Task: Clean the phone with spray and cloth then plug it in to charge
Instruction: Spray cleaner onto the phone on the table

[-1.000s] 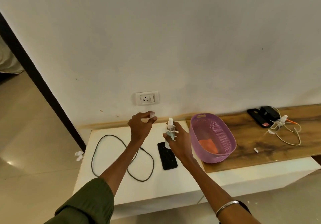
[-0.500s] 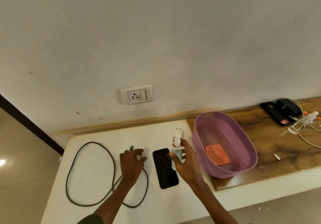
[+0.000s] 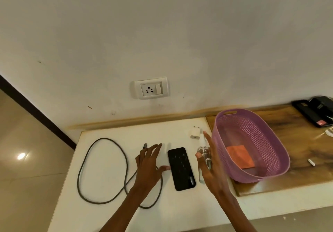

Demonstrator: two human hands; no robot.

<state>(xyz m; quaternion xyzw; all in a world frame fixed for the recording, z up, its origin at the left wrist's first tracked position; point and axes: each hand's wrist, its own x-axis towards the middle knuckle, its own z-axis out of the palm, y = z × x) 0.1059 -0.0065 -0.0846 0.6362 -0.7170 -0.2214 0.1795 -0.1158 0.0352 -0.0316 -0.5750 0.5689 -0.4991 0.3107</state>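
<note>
A black phone (image 3: 181,168) lies face up on the white table (image 3: 108,213). My left hand (image 3: 147,168) hovers just left of it, fingers spread, thumb tip at the phone's left edge, holding nothing. My right hand (image 3: 214,174) is to the right of the phone and holds a small clear spray bottle (image 3: 204,150) loosely, thumb on its left side, fingers stretched out. An orange cloth (image 3: 240,157) lies inside the purple basket (image 3: 281,152). A white charger plug (image 3: 195,133) sits behind the bottle. A grey cable (image 3: 82,159) loops at the left. The wall socket (image 3: 151,88) is above.
The basket stands on a wooden board (image 3: 306,141) right of my right hand. Black devices (image 3: 313,111) and a small white piece (image 3: 311,162) lie at the board's far right. The table's left edge drops to the floor.
Both hands came down from near the wall to table level. The left hand opened beside the phone. The right hand lowered the bottle to the phone's right and its fingers loosened.
</note>
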